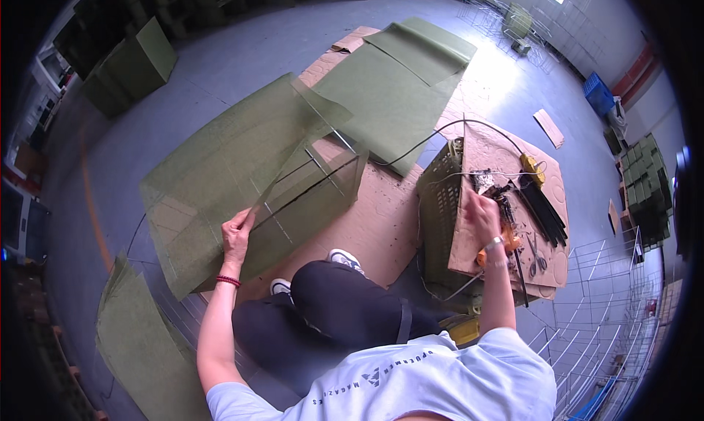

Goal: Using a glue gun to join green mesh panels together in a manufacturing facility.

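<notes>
Sheer green fabric (pixel 227 142) covers a box-shaped wire frame (pixel 312 168) in front of me, on the left. My left hand (pixel 238 230) is closed on the fabric's edge along the frame's near opening. Over a cardboard-topped crate on the right, my right hand (pixel 482 214) is raised with its fingers curled; it is slightly blurred, and what they hold, if anything, is hidden. Close below it lies an orange-handled tool (pixel 508 243), partly covered by the wrist. Scissors (pixel 537 258) and a bundle of black strips (pixel 543 208) rest on the cardboard (pixel 477 153) beside it.
A yellow power strip (pixel 532 170) with a black cable sits on the cardboard over the green perforated crate (pixel 438 193). Green sheets (pixel 389 76) lie on floor cardboard ahead. Wire frames (pixel 594 296) stand at lower right; a loose green piece (pixel 139 333) lies at lower left.
</notes>
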Action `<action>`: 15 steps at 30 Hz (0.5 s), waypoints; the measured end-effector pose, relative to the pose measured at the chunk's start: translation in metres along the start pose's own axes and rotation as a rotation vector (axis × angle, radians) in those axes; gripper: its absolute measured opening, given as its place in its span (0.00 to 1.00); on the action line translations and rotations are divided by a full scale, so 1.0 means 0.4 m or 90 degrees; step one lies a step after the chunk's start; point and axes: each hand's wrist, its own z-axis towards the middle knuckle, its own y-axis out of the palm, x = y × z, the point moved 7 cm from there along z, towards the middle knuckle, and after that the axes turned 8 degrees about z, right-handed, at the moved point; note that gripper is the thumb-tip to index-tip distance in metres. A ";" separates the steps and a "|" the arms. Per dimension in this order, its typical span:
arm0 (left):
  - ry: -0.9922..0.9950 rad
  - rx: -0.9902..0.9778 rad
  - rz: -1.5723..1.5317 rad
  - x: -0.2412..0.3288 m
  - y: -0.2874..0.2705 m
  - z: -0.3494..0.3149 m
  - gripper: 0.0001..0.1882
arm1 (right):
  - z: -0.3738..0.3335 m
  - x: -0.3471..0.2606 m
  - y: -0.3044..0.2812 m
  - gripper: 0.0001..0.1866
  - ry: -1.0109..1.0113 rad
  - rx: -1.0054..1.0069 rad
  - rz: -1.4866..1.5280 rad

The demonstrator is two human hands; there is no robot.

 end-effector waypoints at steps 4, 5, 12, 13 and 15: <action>0.014 -0.001 -0.003 0.022 0.004 0.006 0.13 | 0.163 -0.110 0.361 0.30 0.037 -0.233 0.070; 0.014 0.002 -0.001 0.024 0.004 0.008 0.13 | 0.196 -0.157 0.426 0.32 0.050 -0.282 0.120; 0.018 -0.004 0.007 0.046 0.009 0.007 0.13 | 0.327 -0.282 0.656 0.34 0.138 -0.343 0.039; 0.025 -0.006 0.013 0.053 0.010 0.007 0.12 | 0.335 -0.301 0.648 0.30 0.029 -0.304 0.026; 0.028 -0.004 0.024 0.052 0.007 0.004 0.12 | 0.322 -0.328 0.639 0.26 -0.079 -0.271 0.015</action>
